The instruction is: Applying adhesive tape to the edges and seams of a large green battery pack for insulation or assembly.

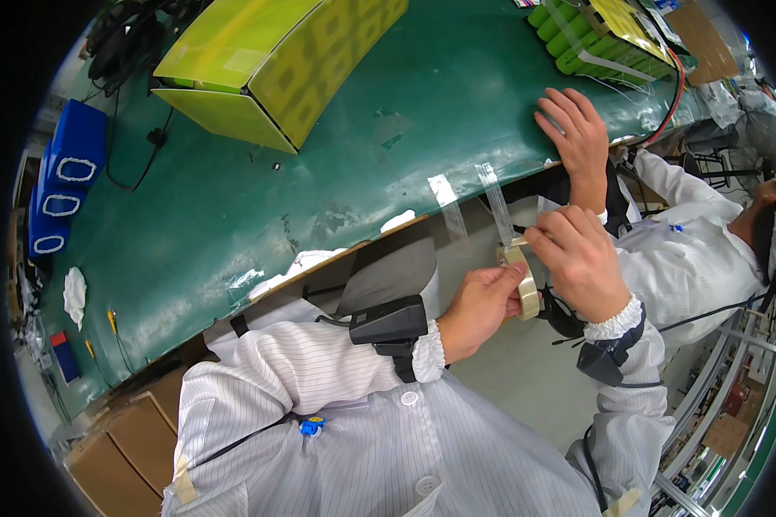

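Observation:
My left hand [478,312] is closed around a roll of clear tape [527,293], held just off the table's near edge. My right hand [585,265] is beside it with bent fingers, pinching the tape at the top of the roll; the fingertips partly hide the pinched bit. A clear tape strip [493,196] sticks to the table edge and hangs down toward the roll. To its left, a second tape strip [445,200] also clings to the edge.
On the green table [233,202] stand a yellow-green box [293,86], a green battery pack [591,43] with wires, and blue packs [73,155]. A co-worker's hand [575,138] rests on the table near my right hand; that person [677,233] sits at right. Cardboard boxes [125,452] stand lower left.

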Available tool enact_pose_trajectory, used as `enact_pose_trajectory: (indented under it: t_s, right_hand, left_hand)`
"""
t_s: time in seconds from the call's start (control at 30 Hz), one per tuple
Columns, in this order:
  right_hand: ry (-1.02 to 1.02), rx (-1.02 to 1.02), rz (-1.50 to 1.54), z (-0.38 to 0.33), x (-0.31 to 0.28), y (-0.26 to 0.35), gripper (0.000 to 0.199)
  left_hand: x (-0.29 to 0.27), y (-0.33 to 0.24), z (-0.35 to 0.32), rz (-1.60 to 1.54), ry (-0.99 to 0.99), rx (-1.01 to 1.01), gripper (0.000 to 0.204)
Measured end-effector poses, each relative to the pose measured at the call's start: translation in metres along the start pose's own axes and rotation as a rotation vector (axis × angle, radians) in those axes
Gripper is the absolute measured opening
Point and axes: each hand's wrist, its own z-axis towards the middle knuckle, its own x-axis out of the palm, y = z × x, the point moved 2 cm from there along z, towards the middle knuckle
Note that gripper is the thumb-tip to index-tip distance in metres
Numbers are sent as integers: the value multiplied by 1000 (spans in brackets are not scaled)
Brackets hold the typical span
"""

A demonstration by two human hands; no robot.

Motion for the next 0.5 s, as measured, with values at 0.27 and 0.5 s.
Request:
enact_pose_trajectory:
  t_s: [0.27,0.5]
  right_hand:
    - [25,-46,-47,7,3,8,28]
    - [47,-22,-56,6,1,13,30]
  left_hand:
    - [0,1,3,6,-20,22,41]
    - [2,1,-2,67,-41,8,40]
